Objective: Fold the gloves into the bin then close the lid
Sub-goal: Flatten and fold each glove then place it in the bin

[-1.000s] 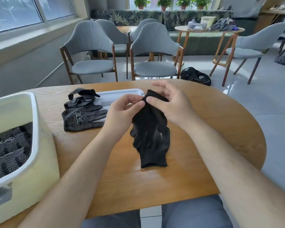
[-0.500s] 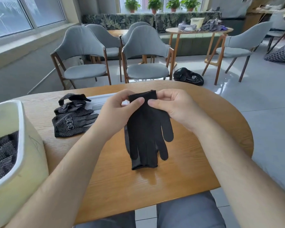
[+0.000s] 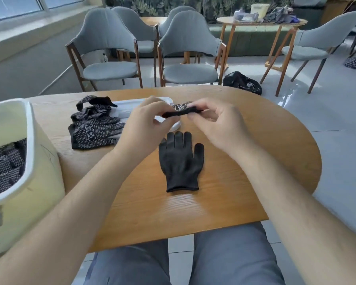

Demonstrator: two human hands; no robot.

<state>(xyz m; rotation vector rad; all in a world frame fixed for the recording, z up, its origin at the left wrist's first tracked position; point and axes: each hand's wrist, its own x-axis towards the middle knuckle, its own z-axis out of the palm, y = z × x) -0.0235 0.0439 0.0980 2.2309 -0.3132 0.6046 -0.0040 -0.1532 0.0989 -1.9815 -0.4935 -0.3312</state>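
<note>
At the left edge the bin [image 3: 32, 128] stands open on the bench [image 3: 255, 145], with binned gloves [image 3: 6, 165] packed inside. Just right of it a pile [image 3: 95, 132] of dotted gloves lies on the bench, its right side against the white lid [image 3: 127, 108], which lies flat behind the hands. The left hand [image 3: 144, 126] has its grip clamped on one end of a raised glove [image 3: 181, 113], pinching it between thumb and fingertips. Below lies a flat glove [image 3: 180, 161] on the bench, fingers pointing away, cuff toward the person. The right hand [image 3: 218, 124] has its grip clamped on the raised glove's other end
</note>
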